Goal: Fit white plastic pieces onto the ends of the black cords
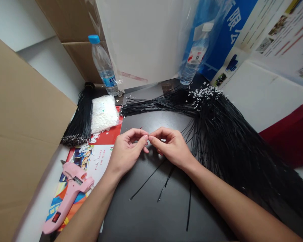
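My left hand (127, 149) and my right hand (170, 144) meet fingertip to fingertip over a black mat (151, 208). Both are pinched on a thin black cord and a tiny white piece between them. Loose black cords (164, 183) trail from under my hands toward me. A big fan of black cords with white tips (224, 134) lies just right of my right hand. A smaller bundle of black cords (80, 117) and a bag of small white pieces (103, 112) lie beyond my left hand.
A pink glue gun (70, 193) rests on a printed sheet at the left. Two water bottles (103, 65) (193, 64) stand at the back by a plastic-wrapped white board. Cardboard panels (20, 134) wall the left side. Red cloth (293, 134) lies at the right.
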`<state>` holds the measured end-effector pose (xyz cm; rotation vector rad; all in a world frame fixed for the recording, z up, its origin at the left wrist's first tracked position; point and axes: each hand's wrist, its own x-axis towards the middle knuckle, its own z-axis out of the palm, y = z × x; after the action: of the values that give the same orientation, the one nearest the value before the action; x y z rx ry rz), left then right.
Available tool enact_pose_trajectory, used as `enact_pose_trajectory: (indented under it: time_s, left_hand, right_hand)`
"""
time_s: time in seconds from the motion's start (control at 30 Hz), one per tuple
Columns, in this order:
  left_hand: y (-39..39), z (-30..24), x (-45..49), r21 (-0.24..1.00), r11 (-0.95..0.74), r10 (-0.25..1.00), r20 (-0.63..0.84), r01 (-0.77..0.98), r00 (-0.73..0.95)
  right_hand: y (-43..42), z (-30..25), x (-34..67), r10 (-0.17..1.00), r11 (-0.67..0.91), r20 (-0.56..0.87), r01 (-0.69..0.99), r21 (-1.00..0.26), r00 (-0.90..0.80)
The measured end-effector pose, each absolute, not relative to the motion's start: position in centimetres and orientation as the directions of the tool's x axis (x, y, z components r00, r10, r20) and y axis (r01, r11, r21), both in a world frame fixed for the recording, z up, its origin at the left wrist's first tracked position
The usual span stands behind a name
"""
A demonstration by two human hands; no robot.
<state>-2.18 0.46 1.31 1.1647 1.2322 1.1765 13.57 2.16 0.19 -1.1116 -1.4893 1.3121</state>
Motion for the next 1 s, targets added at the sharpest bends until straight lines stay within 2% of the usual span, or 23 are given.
enact_pose_trajectory:
  time_s: [0.17, 0.27, 0.4, 0.5, 0.6, 0.7, 0.8, 0.9, 1.0]
  left_hand:
    - [0.4, 1.5, -2.1, 0.999, 0.045, 0.999, -0.045, 0.009, -0.011]
    - [0.4, 1.4, -2.1, 0.999, 0.047, 0.999, -0.047, 0.012, -0.007]
    - [0.4, 1.0, -2.3, 0.999, 0.015, 1.000, -0.015, 0.031, 0.008]
    - [0.4, 0.6, -2.6, 0.995, -0.051, 0.999, 0.049, 0.090, 0.021]
    - [0.3, 0.4, -2.9, 0.954, -0.205, 0.979, 0.203, 0.221, 0.029]
    - [0.1, 0.6, -3.1, 0.818, -0.453, 0.889, 0.446, 0.355, 0.108]
    - [-0.1, 0.9, -3.2, 0.674, -0.627, 0.773, 0.601, 0.389, 0.204]
    - [-0.1, 1.1, -3.2, 0.651, -0.659, 0.747, 0.626, 0.378, 0.224]
    - [-0.2, 1.0, -3.0, 0.752, -0.563, 0.824, 0.541, 0.342, 0.166]
  right_hand:
    - [2.2, 0.1, 13.6, 0.966, 0.081, 0.052, 0.105, -0.991, -0.252]
    - [1.9, -0.1, 13.6, 0.970, 0.170, 0.132, 0.181, -0.969, -0.205]
    - [1.4, -0.2, 13.6, 0.893, 0.451, 0.406, 0.420, -0.788, -0.197]
    - [1.2, 0.1, 13.7, 0.836, 0.547, 0.484, 0.478, -0.688, -0.260]
    - [1.4, 1.3, 14.1, 0.885, 0.462, 0.365, 0.463, -0.756, -0.288]
    - [1.8, 2.8, 14.9, 0.929, 0.240, 0.098, 0.378, -0.894, -0.357]
    - [2.3, 3.4, 15.8, 0.853, 0.029, -0.091, 0.222, -0.975, -0.514]
    - [2.6, 3.2, 16.1, 0.794, -0.088, -0.134, 0.107, -0.990, -0.593]
    - [2.6, 2.8, 16.0, 0.812, -0.124, -0.132, 0.053, -0.991, -0.569]
